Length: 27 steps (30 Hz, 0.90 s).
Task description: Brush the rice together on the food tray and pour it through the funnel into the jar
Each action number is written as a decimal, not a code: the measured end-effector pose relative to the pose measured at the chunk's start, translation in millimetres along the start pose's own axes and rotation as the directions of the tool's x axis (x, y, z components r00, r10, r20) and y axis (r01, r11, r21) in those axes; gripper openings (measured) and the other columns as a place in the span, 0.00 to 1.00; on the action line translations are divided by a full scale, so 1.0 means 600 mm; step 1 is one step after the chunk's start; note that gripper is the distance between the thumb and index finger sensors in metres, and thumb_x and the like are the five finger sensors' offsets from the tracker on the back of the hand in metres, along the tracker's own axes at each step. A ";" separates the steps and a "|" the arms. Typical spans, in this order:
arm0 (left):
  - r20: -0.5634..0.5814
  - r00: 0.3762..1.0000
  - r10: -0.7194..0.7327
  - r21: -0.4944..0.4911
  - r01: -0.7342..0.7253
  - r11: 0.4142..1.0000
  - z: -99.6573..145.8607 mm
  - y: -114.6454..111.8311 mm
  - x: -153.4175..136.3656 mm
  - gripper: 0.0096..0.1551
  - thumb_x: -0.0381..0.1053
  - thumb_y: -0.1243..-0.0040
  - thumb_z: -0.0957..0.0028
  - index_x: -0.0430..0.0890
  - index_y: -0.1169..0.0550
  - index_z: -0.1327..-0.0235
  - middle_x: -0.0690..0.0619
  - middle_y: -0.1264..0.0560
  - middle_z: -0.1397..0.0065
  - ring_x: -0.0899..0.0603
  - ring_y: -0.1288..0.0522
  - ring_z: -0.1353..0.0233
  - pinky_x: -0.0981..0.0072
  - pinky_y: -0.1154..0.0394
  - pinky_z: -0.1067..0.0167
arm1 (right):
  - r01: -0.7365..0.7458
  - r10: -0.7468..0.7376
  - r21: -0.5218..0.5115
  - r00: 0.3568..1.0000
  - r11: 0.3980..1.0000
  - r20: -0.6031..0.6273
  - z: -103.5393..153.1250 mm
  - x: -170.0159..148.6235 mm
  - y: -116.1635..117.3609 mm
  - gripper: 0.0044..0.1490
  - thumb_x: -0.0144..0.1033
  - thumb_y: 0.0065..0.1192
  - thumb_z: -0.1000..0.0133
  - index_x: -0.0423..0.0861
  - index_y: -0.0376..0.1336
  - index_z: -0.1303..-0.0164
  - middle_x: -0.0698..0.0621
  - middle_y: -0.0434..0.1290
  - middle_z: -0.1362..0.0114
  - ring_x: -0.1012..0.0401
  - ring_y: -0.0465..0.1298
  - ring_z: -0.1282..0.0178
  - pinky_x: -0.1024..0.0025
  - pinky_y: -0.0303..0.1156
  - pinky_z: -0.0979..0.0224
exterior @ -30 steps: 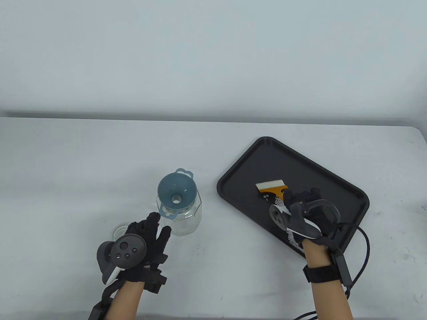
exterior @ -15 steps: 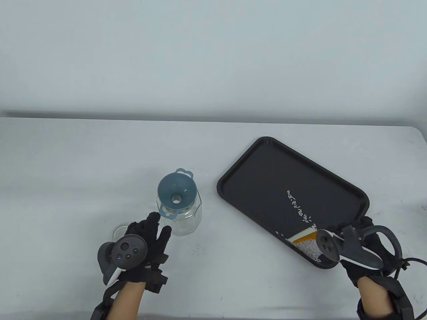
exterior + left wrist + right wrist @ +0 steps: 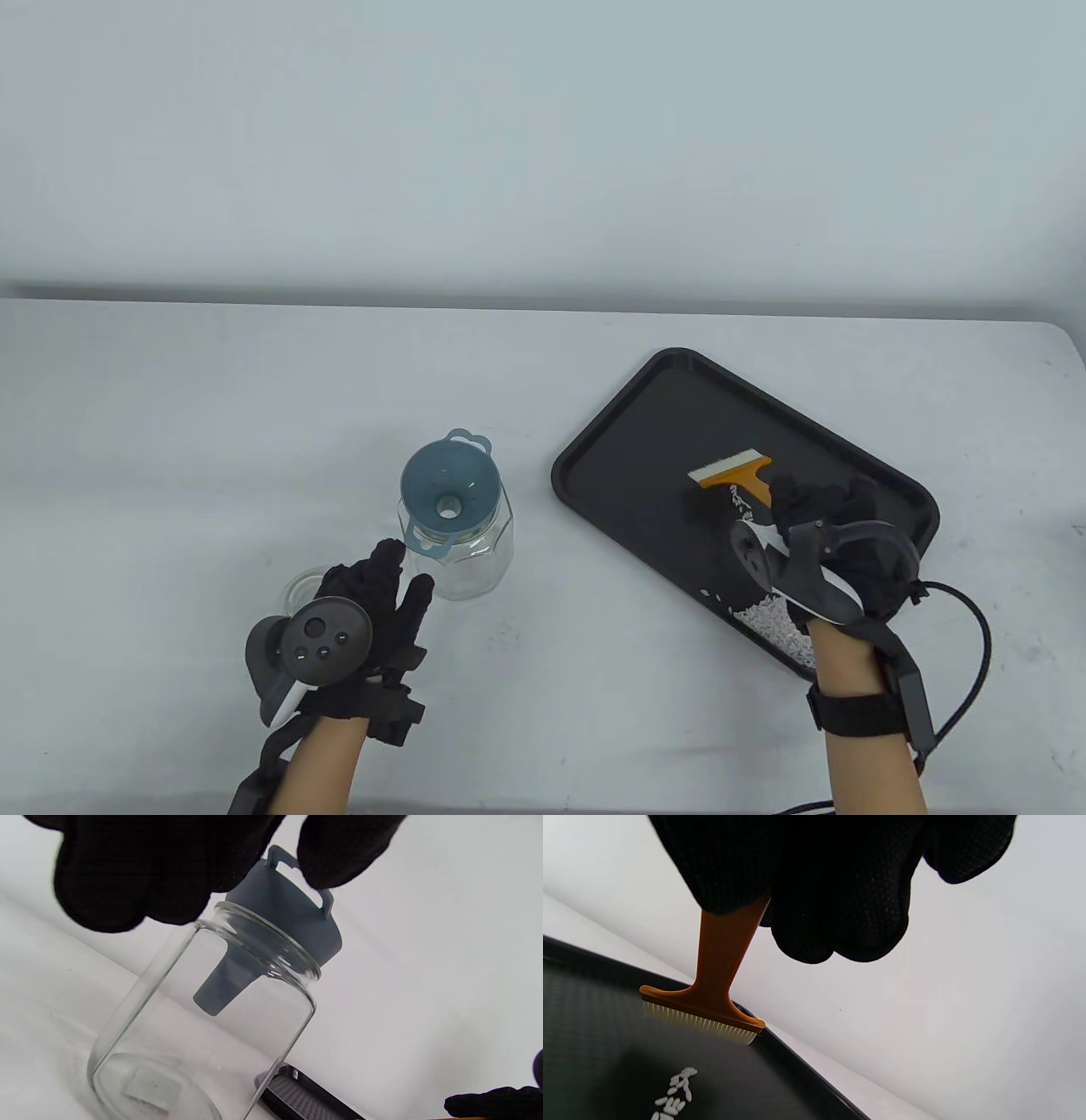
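Brush (image 3: pixel 735 472) moved up tray (image 3: pixel 645 407), rice (image 3: pixel 776 624) heaped

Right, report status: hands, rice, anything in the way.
Right hand grips brush over tray. Left hand open beside jar. Rice piled at near corner. Nothing blocking funnel.

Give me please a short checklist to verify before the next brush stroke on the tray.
1. Right hand grips the brush: ok.
2. Bristles placed beyond the stray rice line: ok.
3. Bristles touching the tray: cannot tell.
4. All rice gathered into the pile at the near corner: not ok, a line remains.
5. Funnel seated in the jar mouth: ok.
6. Left hand steadies the jar: cannot tell.
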<state>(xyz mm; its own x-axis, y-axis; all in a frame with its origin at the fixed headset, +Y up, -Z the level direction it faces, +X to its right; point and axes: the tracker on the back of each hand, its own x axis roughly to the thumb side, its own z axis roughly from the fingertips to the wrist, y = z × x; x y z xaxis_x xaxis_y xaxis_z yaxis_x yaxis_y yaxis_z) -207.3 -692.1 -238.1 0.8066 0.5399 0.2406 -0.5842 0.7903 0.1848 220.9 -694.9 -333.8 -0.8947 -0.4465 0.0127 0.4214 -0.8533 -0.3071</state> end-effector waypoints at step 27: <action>-0.005 1.000 0.001 0.001 -0.001 1.000 0.000 -0.001 -0.001 0.40 0.52 0.47 0.42 0.22 0.33 0.31 0.22 0.26 0.40 0.18 0.24 0.47 0.19 0.43 0.38 | 0.091 -0.091 -0.009 0.994 0.996 0.063 0.095 -0.090 -0.082 0.27 0.42 0.64 0.52 0.49 0.72 0.43 0.53 0.80 0.46 0.54 0.82 0.48 0.39 0.62 0.31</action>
<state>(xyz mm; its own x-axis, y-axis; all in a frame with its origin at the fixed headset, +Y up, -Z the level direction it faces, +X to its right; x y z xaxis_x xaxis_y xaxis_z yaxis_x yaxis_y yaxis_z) -207.2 -692.8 -238.6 0.8064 0.5420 0.2365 -0.5851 0.7894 0.1859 257.1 -644.2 -265.2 -0.9182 -0.3833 0.1002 0.3366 -0.8882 -0.3128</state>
